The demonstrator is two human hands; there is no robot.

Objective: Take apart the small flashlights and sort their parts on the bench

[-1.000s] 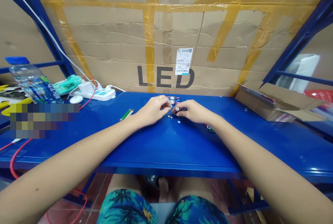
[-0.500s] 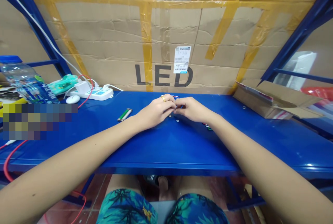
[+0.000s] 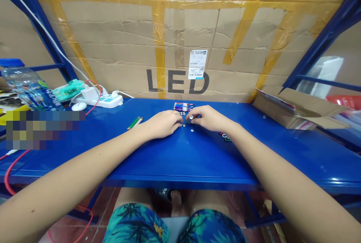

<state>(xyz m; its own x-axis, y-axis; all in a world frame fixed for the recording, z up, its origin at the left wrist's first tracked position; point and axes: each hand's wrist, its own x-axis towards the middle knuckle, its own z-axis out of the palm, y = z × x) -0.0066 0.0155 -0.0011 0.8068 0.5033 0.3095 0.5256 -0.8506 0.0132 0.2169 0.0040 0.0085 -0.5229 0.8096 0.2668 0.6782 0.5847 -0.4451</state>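
My right hand pinches a small round silvery disc, like a button cell, between thumb and fingers. My left hand is closed, its fingertips low at the tabletop beside a small shiny round piece; whether anything sits between them is hidden. Just beyond the hands lies a row of shiny blue and purple metal tubes, with several small round metal pieces in front of it. A pale flat disc rests on the table nearer to me. Green and silver tubes lie left of my left hand.
Small coloured clips or rings lie partly behind my right forearm on the blue table. A white power strip, a white mouse-like object and a bottle stand left. An open cardboard box is right.
My hands have moved apart from each other. The left one has shifted slightly left and down to the tabletop, uncovering the row of tubes. The disc in my right hand now shows.
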